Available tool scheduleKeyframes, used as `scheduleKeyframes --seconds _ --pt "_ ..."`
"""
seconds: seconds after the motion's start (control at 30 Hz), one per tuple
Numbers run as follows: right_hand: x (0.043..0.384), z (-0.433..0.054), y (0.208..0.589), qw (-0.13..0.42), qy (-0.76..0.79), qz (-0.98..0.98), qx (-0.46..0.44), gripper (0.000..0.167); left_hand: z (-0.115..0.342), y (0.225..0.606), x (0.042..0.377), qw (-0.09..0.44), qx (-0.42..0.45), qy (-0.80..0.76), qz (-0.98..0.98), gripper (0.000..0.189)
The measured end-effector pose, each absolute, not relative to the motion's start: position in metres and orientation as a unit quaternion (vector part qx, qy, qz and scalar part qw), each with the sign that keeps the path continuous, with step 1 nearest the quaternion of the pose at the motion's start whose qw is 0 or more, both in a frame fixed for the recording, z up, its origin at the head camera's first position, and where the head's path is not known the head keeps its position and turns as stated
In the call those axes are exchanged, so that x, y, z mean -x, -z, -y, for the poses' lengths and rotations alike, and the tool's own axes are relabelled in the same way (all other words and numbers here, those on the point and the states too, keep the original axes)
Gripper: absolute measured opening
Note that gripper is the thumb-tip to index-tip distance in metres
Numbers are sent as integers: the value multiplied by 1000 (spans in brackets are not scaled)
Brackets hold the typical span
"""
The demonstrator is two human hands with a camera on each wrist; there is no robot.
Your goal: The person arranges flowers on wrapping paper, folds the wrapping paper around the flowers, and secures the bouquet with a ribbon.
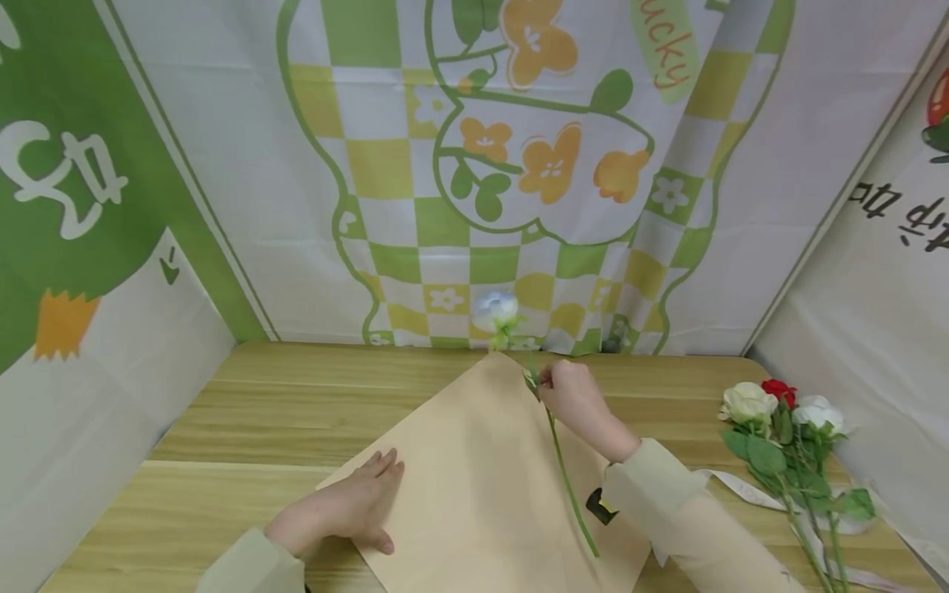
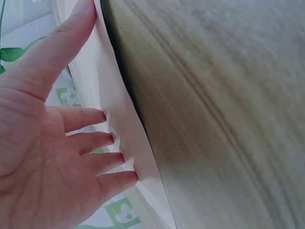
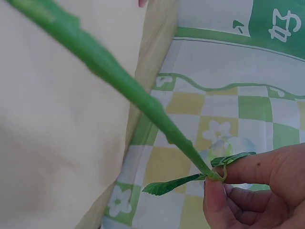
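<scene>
A pale blue artificial rose (image 1: 495, 311) on a long green stem (image 3: 143, 102) is pinched between the thumb and fingers of my right hand (image 1: 582, 403), just by its leaves (image 3: 174, 184). Its bloom points to the back of the table, and the stem slants over a sheet of tan wrapping paper (image 1: 474, 469). Spread on the paper's left edge, my left hand (image 1: 356, 501) touches it with extended fingertips. The left wrist view shows the palm of this hand and the fingers (image 2: 109, 162) against the paper's edge.
Several artificial roses, cream (image 1: 749, 403), red (image 1: 780, 392) and white (image 1: 819, 413), lie at the right of the wooden table (image 1: 245, 486). A white ribbon (image 1: 741, 487) runs under them. A small black and yellow object (image 1: 601, 506) lies by the right sleeve. Printed curtains (image 1: 445, 165) hang behind.
</scene>
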State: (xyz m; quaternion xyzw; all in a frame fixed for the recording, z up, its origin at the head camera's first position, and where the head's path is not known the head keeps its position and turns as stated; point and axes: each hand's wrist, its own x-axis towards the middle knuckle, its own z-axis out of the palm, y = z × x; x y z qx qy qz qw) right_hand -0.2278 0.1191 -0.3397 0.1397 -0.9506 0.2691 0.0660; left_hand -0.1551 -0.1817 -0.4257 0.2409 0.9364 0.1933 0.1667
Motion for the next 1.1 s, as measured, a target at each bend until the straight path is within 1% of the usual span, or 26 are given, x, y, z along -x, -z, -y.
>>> scheduleKeyframes --seconds 0.1,0.27,0.47,0.77,0.8,0.83,0.97,1.03,1.1 --pt "231 -108 338 58 -280 948 -142 28 183 426 155 170 -241 -197 -935 108" --pt "235 -89 337 40 -276 949 -144 15 183 427 155 167 -244 -197 -935 109" --pt "238 -69 339 18 -285 947 -146 14 184 426 156 165 -247 -197 -934 108" --pt "250 -50 353 19 -295 945 -139 14 183 428 157 165 -242 -193 -937 108" --pt "252 -48 356 20 -294 945 -139 15 183 428 157 163 -241 -190 -938 108" --pt "254 -46 359 21 -294 945 -143 20 183 429 157 162 -240 -189 -939 108" --pt "259 -42 370 29 -277 946 -164 44 183 429 157 157 -239 -185 -940 107" --pt "261 -39 376 26 -268 949 -165 48 183 430 157 156 -241 -185 -940 107" --pt "264 -37 381 20 -264 952 -154 48 183 430 157 153 -241 -183 -941 107"
